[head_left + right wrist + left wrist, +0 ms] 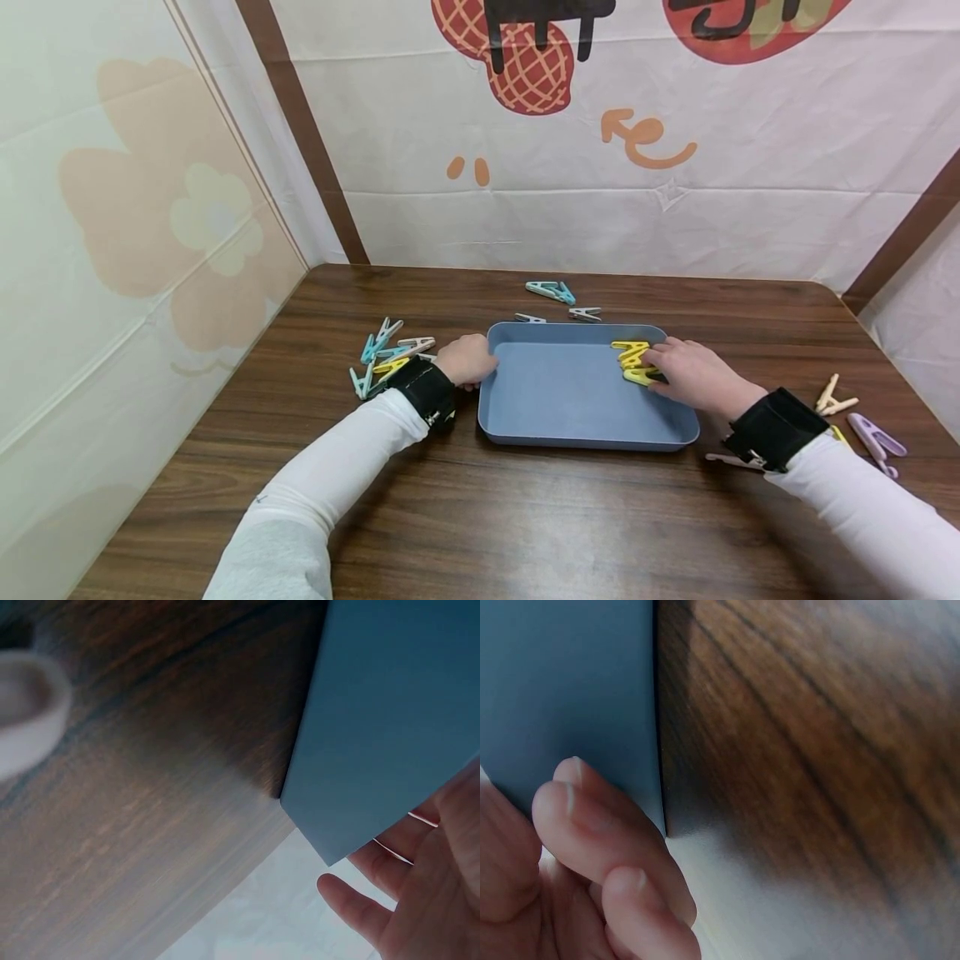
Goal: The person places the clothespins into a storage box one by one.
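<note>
A shallow blue-grey tray [551, 387] stands on the wooden table. At its left side my left hand [467, 360] grips the rim, and the left wrist view shows curled fingers [604, 832] against the outer wall. My right hand [693, 373] reaches over the right rim, fingertips at several yellow clothespins [630, 353] lying inside the tray. From the right wrist, the tray's outer wall [390, 712] hides most of those fingertips, and the little finger [352, 904] extends outside. I cannot tell whether the right fingers pinch a clothespin.
Left of the tray lies a cluster of blue, white and yellow clothespins [386, 354]. Beyond it are a blue clothespin [551, 291] and grey ones [585, 314]. A cream clothespin [832, 402] and a purple one [873, 437] lie by the right wrist. Fabric walls [525, 217] border the table.
</note>
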Demonstrator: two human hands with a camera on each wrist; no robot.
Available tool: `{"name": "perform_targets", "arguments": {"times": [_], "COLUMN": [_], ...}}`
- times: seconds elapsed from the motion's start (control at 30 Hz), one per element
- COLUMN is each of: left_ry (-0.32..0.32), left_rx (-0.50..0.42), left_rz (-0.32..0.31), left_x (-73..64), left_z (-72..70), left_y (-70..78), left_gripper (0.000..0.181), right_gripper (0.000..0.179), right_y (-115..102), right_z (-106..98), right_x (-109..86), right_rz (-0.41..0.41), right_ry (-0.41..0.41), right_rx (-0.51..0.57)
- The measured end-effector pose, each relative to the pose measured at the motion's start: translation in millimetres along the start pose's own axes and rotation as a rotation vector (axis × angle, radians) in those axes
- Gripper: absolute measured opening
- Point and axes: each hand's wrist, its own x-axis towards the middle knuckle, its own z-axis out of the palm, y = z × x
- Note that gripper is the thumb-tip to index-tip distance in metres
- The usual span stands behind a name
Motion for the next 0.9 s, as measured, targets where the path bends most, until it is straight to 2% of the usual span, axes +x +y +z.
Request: {"name": "perform_targets", "arguments": {"times": [0.3, 0.53, 0.67, 0.77, 0.9], "left_ry": [0.002, -0.001, 0.001, -0.001, 0.000], "left_rx": [-0.006, -0.015, -0.021, -0.024, -0.023], "left_rz": [0.008, 0.004, 0.003, 0.004, 0.004], "left_x": [0.1, 1.3, 0.3, 0.1, 0.6], "left_z": [-0.3, 0.0, 0.4, 1.2, 2.4], "left_y": [-1.1, -1.8, -2.3, -2.8, -3.8], "left_gripper": [0.037, 0.037, 0.038, 0.039, 0.039], "right_gripper": [0.031, 0.021, 0.019, 0.020, 0.025], "right_y": [-1.8, 6.7, 19.6, 30.1, 45.2], "right_z": [-5.9, -21.7, -30.6, -36.4, -41.5], "right_x": [-3.5, -14.2, -25.7, -38.3, -56.0], "right_rz": [0.022, 0.044, 0.117, 0.198, 0.294], "right_ry": [0.018, 0.145, 0.165, 0.138, 0.061], "right_rx": [0.026, 0.061, 0.058, 0.054, 0.072]}}
